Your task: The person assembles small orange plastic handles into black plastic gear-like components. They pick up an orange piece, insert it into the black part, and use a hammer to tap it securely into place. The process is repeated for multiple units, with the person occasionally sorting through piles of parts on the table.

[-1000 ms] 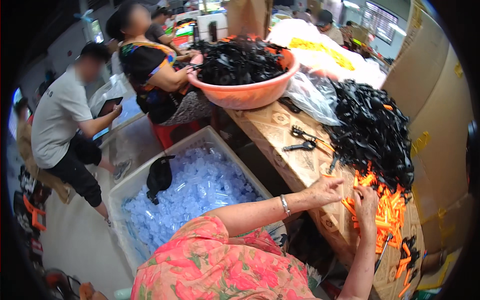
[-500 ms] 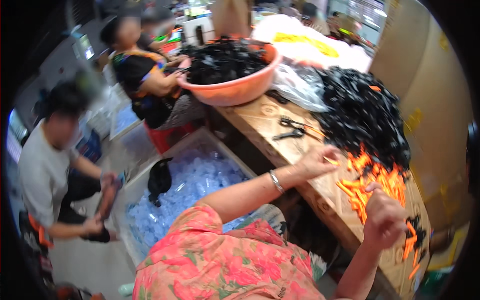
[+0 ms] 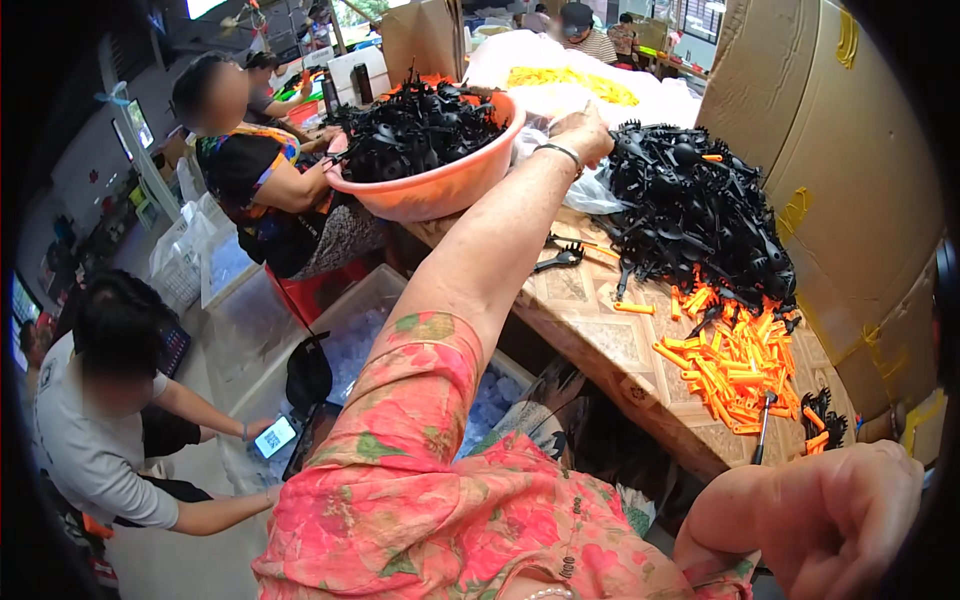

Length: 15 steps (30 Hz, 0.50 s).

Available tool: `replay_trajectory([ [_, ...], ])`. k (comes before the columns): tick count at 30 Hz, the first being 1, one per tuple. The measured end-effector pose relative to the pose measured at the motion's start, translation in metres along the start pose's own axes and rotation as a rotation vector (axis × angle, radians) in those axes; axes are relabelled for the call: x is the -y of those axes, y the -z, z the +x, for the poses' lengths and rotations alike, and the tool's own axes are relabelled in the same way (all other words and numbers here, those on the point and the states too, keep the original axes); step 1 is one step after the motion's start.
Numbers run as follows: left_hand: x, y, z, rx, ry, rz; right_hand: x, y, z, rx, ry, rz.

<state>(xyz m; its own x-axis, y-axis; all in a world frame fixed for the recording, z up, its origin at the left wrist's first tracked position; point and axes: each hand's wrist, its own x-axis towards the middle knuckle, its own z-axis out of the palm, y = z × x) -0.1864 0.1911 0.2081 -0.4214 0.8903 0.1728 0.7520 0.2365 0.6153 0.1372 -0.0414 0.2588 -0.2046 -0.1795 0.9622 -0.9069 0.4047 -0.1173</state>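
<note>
My left arm stretches far over the table, its hand (image 3: 585,135) beside the clear plastic bag (image 3: 590,190) and the left edge of a heap of black kitchen utensil heads (image 3: 690,210). One finger points away; the others are mostly hidden behind the hand's back. At the lower right, in front of the table edge, my right hand (image 3: 850,510) has its fingers curled in, and whatever they may hold is hidden. Beyond it lies a pile of orange handles (image 3: 735,370). A slim dark rod-like utensil (image 3: 765,425) rests at the pile's near side.
A pink basin (image 3: 430,195) full of black utensils stands at the table's far left, held by a person (image 3: 250,160). Another person (image 3: 110,420) crouches at left with a lit phone (image 3: 275,437). Cardboard (image 3: 850,200) walls the right side. A white bin (image 3: 250,400) stands below.
My left hand has moved from above the orange handles to far across the table. My right hand has drawn back toward the lower right. The crouching person now leans forward, with a phone showing.
</note>
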Motion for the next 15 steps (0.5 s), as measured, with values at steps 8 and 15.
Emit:
replay_trajectory([
  [8,0.015,0.006,0.001,-0.022,-0.043,-0.128,-0.004,-0.001,-0.005,-0.022,-0.029,0.048],
  [15,0.028,0.006,0.011,-0.048,-0.021,-0.102,-0.020,-0.002,-0.010,-0.033,-0.036,0.130],
])
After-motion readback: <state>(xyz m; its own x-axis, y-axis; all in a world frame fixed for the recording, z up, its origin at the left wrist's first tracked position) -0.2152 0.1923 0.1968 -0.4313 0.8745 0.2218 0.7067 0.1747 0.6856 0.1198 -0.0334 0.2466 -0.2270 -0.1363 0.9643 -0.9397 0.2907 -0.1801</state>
